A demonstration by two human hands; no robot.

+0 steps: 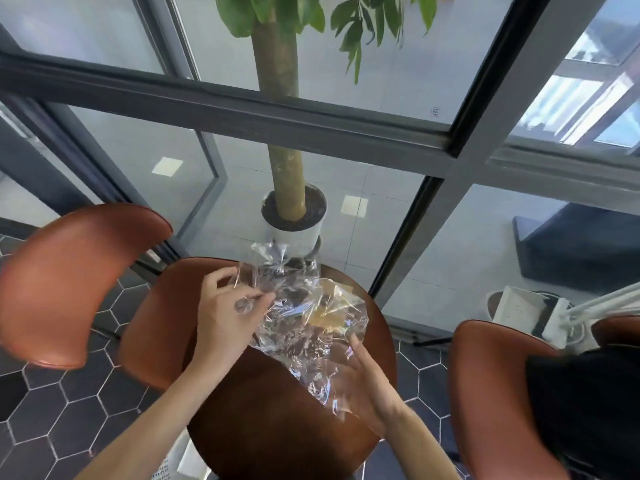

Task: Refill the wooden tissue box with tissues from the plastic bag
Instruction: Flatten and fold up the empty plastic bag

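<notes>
A crumpled clear plastic bag (298,317) lies spread over the middle of a round brown table (277,427). Through the plastic a pale wooden shape shows, most likely the wooden tissue box (327,315), mostly veiled by the film. My left hand (225,317) pinches the bag's left edge between thumb and fingers. My right hand (360,386) holds the bag's lower right part, with plastic draped over the fingers. No tissues are plainly visible.
Brown leather chairs stand at the left (69,285), behind the table (152,323) and at the right (502,393). A potted tree in a white pot (294,226) stands just past the table before a glass wall. A dark garment (585,410) lies on the right chair.
</notes>
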